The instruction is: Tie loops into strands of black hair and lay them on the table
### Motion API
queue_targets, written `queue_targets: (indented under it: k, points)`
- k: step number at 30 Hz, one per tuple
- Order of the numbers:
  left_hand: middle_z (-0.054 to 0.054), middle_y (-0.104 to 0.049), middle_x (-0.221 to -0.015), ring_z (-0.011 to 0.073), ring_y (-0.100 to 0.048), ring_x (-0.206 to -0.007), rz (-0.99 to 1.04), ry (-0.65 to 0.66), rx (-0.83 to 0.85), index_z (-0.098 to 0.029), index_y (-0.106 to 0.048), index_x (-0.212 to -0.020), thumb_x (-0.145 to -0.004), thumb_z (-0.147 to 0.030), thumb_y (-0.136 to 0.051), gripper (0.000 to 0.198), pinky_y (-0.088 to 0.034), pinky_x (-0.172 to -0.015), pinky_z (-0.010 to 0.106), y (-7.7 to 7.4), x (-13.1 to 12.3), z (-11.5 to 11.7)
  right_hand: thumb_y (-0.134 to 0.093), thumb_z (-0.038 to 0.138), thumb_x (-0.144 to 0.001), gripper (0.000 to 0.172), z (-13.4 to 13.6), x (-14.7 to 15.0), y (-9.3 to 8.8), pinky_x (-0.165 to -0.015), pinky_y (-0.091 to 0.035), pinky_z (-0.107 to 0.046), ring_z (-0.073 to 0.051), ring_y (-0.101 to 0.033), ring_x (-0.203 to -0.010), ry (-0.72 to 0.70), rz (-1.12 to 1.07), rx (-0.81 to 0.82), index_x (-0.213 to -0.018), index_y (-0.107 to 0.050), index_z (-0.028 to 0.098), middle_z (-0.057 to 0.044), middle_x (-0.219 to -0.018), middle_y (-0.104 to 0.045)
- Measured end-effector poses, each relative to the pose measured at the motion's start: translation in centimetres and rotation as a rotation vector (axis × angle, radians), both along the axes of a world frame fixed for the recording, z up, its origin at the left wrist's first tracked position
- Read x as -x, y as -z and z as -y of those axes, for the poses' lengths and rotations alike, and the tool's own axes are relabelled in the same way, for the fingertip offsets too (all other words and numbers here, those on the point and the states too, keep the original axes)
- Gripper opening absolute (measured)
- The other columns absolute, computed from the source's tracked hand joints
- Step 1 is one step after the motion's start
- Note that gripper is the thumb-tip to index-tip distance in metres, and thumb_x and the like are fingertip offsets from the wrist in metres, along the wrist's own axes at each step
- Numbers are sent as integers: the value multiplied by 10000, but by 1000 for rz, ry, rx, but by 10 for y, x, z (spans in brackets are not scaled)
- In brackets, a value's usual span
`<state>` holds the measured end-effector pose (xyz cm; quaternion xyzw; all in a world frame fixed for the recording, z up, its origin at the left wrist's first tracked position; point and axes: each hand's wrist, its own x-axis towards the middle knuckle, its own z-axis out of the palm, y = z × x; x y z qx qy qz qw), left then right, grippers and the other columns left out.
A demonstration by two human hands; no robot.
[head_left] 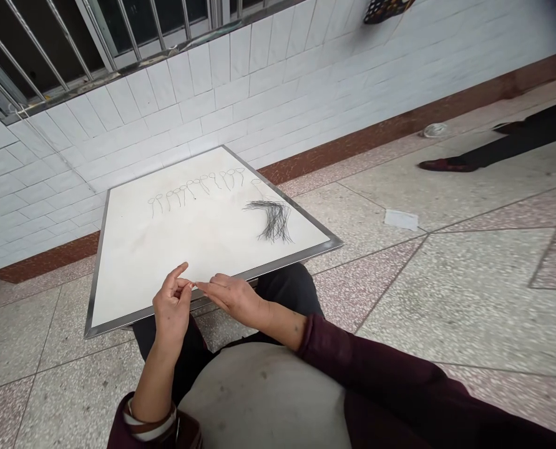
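Over the near edge of the white board table (132, 274), my two hands meet at the fingertips. The thumb and index finger of my left hand (171, 305) are pinched together, with another finger raised. From the right, my right hand (235, 298) reaches in, its fingers pressed together and their tips touching that pinch. Whatever lies between the fingertips is too small to make out. A loose bundle of thin dark wire-like strands (276, 218) lies at the board's right side. Toward the back, several strands with looped ends (191, 187) form a slanting row.
A grey metal rim (301, 252) edges the board, whose far side stands by a white tiled wall (203, 93). Barred windows (132, 31) are above. On the speckled floor lies a white paper piece (402, 219). Another person's dark-shod foot (448, 164) is at the right.
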<state>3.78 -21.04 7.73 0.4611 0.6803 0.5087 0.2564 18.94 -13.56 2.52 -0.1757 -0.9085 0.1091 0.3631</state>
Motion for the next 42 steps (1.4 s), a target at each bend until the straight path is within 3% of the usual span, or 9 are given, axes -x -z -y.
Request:
queue_targets:
  k: [12,26,31,42]
  points:
    - [6,-663,-824,132,-621,-758,65,-28,-118,-217,-616,-1155,-809,-269,-614,350,-487,-741,262,1,-12,1,-417,240,-980,228,4,0,-6,-708,-514,-276,-163,-634,-802,23,-126,189,-1082,-615,189,-63,-873,-687]
    - [-3,-607,-757,122,-568,-681,68,-34,-64,-214,-611,-1192,-812,-307,-615,391,-453,-576,214,-1,-10,4,-450,246,-983,191,8,1,-3,-640,-461,-238,-143,-606,-739,134,-49,-9,-1028,-622,179,-41,-782,-650]
    - [-22,-560,-718,91,-507,-574,112,-27,-52,-200,-618,-1171,-804,-298,-608,380,-441,-522,197,-1,-11,5,-428,219,-986,191,7,2,0,-601,-428,-233,-138,-573,-714,80,-2,-83,-979,-614,179,-26,-739,-624]
    - [15,-613,-793,108,-541,-601,95,14,29,-202,-599,-1219,-806,-353,-598,440,-475,-501,201,-2,-8,3,-423,223,-987,176,2,-2,0,-634,-444,-242,-143,-567,-717,58,-11,-68,-1016,-592,186,-28,-738,-607]
